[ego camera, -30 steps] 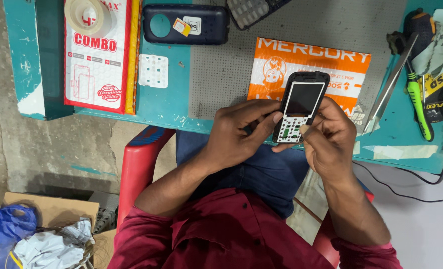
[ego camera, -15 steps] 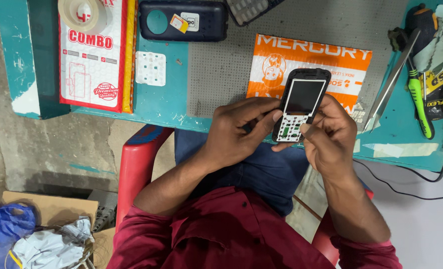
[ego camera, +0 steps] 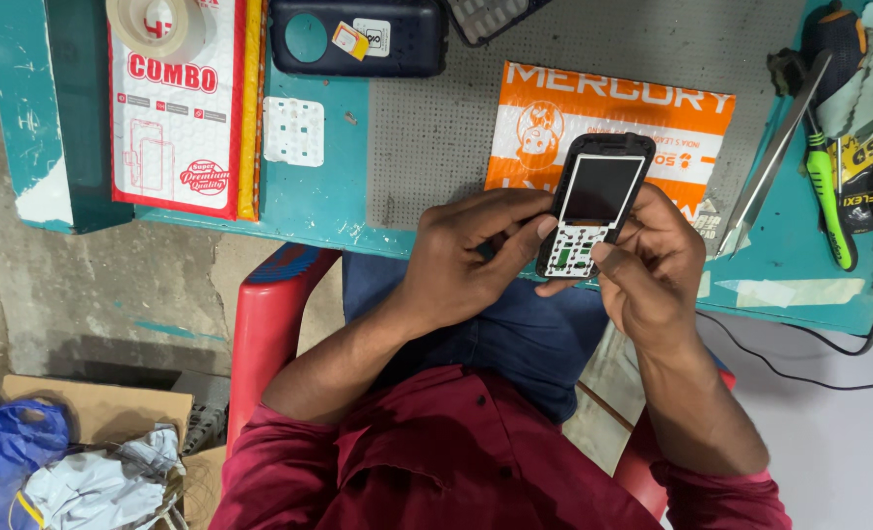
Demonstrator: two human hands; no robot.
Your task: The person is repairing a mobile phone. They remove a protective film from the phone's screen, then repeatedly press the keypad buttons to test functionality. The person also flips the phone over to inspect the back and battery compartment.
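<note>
Both hands stayed wrapped around the little black phone (ego camera: 593,204) with its keypad cover off, same as half a second before. My left hand (ego camera: 461,260) gripped its lower left edge, and my right hand (ego camera: 652,260) pinched the lower right, thumb on the bare keypad board. Basically nothing shifted, so I'd guess the fiddling with that board wasn't finished. Behind it lay an orange packet (ego camera: 554,118) on the grey mat (ego camera: 436,137); a keypad sheet (ego camera: 294,131), tweezers (ego camera: 775,157) and a green screwdriver (ego camera: 829,196) sat clear.

black phone (ego camera: 593,201), teal table (ego camera: 318,196), orange packet (ego camera: 554,123)
</note>
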